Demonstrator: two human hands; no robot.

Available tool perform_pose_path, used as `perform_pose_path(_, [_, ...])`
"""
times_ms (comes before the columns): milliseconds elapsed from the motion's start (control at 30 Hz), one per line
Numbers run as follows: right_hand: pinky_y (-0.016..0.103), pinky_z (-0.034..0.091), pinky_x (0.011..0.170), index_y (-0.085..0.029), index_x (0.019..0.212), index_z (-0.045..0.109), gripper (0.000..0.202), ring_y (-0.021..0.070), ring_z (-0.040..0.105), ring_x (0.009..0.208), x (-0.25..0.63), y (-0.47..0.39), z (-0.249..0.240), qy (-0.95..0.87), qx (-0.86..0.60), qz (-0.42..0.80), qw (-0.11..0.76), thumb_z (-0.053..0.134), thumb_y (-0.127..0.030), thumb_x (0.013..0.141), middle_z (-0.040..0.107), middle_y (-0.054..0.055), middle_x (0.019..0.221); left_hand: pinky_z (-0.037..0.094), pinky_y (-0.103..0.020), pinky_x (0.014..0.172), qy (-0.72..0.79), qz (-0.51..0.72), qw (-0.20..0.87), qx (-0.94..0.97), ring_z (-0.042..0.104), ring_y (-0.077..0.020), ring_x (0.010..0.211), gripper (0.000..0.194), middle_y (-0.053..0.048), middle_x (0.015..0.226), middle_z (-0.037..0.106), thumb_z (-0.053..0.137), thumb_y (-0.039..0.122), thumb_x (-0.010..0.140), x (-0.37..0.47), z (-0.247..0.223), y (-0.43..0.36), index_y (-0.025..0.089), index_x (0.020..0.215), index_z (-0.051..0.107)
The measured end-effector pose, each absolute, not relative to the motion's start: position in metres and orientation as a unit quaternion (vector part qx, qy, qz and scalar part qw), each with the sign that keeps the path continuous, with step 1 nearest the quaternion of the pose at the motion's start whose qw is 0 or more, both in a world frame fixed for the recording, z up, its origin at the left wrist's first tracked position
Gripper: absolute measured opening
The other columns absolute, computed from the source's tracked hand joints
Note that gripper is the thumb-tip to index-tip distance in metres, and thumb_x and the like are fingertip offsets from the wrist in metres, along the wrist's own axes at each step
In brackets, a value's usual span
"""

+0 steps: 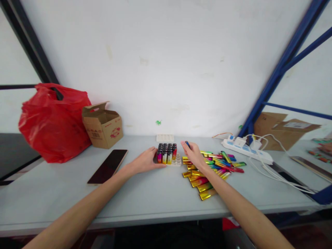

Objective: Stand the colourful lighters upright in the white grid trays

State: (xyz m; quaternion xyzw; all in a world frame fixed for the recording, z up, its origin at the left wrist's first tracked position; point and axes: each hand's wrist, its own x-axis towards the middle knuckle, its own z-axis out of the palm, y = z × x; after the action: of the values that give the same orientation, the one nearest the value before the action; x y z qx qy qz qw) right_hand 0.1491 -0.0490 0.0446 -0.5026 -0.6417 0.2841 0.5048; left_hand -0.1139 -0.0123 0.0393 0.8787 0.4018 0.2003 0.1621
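Head view: slim, perhaps plastic, blue stick [187, 144] in right fingers [184, 146].

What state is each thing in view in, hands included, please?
Pale tray: partly filled
Lighters: standing in rows
Left hand: curved beside the lighters
Right hand: pinching a small dark piece
Shiny pieces: heaped loose
Phone: flat, screen dark
Small carton: open
Red bag: bulging, upright
Power strip: holding plugs
Far-right carton: open

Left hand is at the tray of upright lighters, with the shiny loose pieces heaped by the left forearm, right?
No: the head view shows the shiny loose pieces heaped by the right forearm. The left hand is at the tray.
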Motion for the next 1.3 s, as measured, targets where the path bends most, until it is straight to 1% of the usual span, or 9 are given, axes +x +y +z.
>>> perform_pose_path(167, [0.029, 0.030, 0.056, -0.025, 0.062, 0.038, 0.043, 0.0147, 0.039, 0.058, 0.142, -0.054, 0.045, -0.667, -0.531, 0.211, 0.478, 0.045, -0.053, 0.094, 0.038, -0.004, 0.057, 0.055, -0.042, 0.094, 0.387, 0.206, 0.181, 0.880, 0.070, -0.0347, 0.104, 0.064, -0.014, 0.115, 0.072, 0.077, 0.070, 0.075, -0.116, 0.039, -0.009, 0.019, 0.113, 0.067])
perform_pose_path(267, [0.029, 0.031, 0.057, -0.025, 0.064, 0.039, 0.036, 0.0153, 0.042, 0.059, 0.142, -0.055, 0.046, -0.681, -0.536, 0.196, 0.458, 0.043, -0.046, 0.093, 0.041, -0.004, 0.058, 0.054, -0.041, 0.096, 0.380, 0.202, 0.195, 0.881, 0.070, -0.0345, 0.106, 0.069, -0.013, 0.116, 0.073, 0.078, 0.073, 0.073, -0.118, 0.041, -0.009, 0.020, 0.116, 0.067])
perform_pose_path(433, [0.028, 0.037, 0.063, -0.024, 0.078, 0.047, 0.040, 0.0157, 0.049, 0.063, 0.148, -0.053, 0.046, -0.692, -0.538, 0.187, 0.442, 0.044, -0.057, 0.100, 0.052, -0.004, 0.065, 0.055, -0.042, 0.095, 0.385, 0.181, 0.193, 0.884, 0.070, -0.0344, 0.105, 0.070, -0.013, 0.117, 0.073, 0.079, 0.071, 0.072, -0.120, 0.047, -0.013, 0.019, 0.117, 0.066])
perform_pose_path(533, [0.028, 0.042, 0.066, -0.024, 0.091, 0.050, 0.037, 0.0154, 0.054, 0.064, 0.154, -0.053, 0.049, -0.707, -0.506, 0.219, 0.442, 0.040, -0.057, 0.105, 0.058, -0.004, 0.071, 0.055, -0.043, 0.095, 0.389, 0.173, 0.190, 0.885, 0.070, -0.0345, 0.105, 0.068, -0.014, 0.117, 0.073, 0.079, 0.069, 0.073, -0.119, 0.049, -0.015, 0.018, 0.116, 0.066])
perform_pose_path(667, [0.031, 0.047, 0.081, -0.022, 0.093, 0.059, 0.037, 0.0187, 0.061, 0.084, 0.160, -0.057, 0.058, -0.764, -0.454, 0.145, 0.435, 0.045, -0.054, 0.106, 0.066, 0.004, 0.090, 0.055, -0.042, 0.091, 0.393, 0.171, 0.191, 0.883, 0.070, -0.0341, 0.102, 0.066, -0.013, 0.113, 0.073, 0.079, 0.069, 0.073, -0.119, 0.049, -0.015, 0.018, 0.114, 0.067])
perform_pose_path(767, [0.031, 0.045, 0.075, -0.021, 0.089, 0.063, 0.039, 0.0186, 0.057, 0.077, 0.162, -0.062, 0.065, -0.802, -0.451, 0.106, 0.377, 0.048, -0.055, 0.105, 0.063, 0.003, 0.082, 0.056, -0.041, 0.090, 0.392, 0.175, 0.193, 0.882, 0.071, -0.0336, 0.100, 0.066, -0.012, 0.112, 0.074, 0.080, 0.069, 0.071, -0.118, 0.050, -0.015, 0.019, 0.113, 0.068])
perform_pose_path(867, [0.028, 0.044, 0.066, -0.022, 0.097, 0.066, 0.039, 0.0175, 0.057, 0.070, 0.164, -0.065, 0.067, -0.822, -0.442, 0.160, 0.322, 0.048, -0.055, 0.105, 0.064, 0.000, 0.076, 0.056, -0.042, 0.089, 0.393, 0.181, 0.191, 0.881, 0.071, -0.0339, 0.099, 0.066, -0.013, 0.112, 0.074, 0.081, 0.069, 0.070, -0.118, 0.050, -0.016, 0.019, 0.113, 0.068])
perform_pose_path(1033, [0.029, 0.050, 0.077, -0.021, 0.106, 0.073, 0.035, 0.0193, 0.067, 0.082, 0.164, -0.067, 0.066, -0.837, -0.408, 0.196, 0.307, 0.057, -0.051, 0.102, 0.077, 0.004, 0.094, 0.057, -0.041, 0.085, 0.399, 0.188, 0.189, 0.877, 0.071, -0.0329, 0.095, 0.065, -0.012, 0.109, 0.075, 0.080, 0.070, 0.070, -0.119, 0.048, -0.016, 0.020, 0.110, 0.069])
perform_pose_path(1300, [0.027, 0.047, 0.069, -0.019, 0.099, 0.077, 0.031, 0.0178, 0.065, 0.073, 0.158, -0.069, 0.071, -0.850, -0.407, 0.209, 0.263, 0.066, -0.048, 0.099, 0.076, 0.003, 0.084, 0.055, -0.040, 0.087, 0.388, 0.201, 0.202, 0.877, 0.072, -0.0340, 0.098, 0.070, -0.011, 0.110, 0.075, 0.080, 0.073, 0.068, -0.121, 0.043, -0.012, 0.021, 0.113, 0.070])
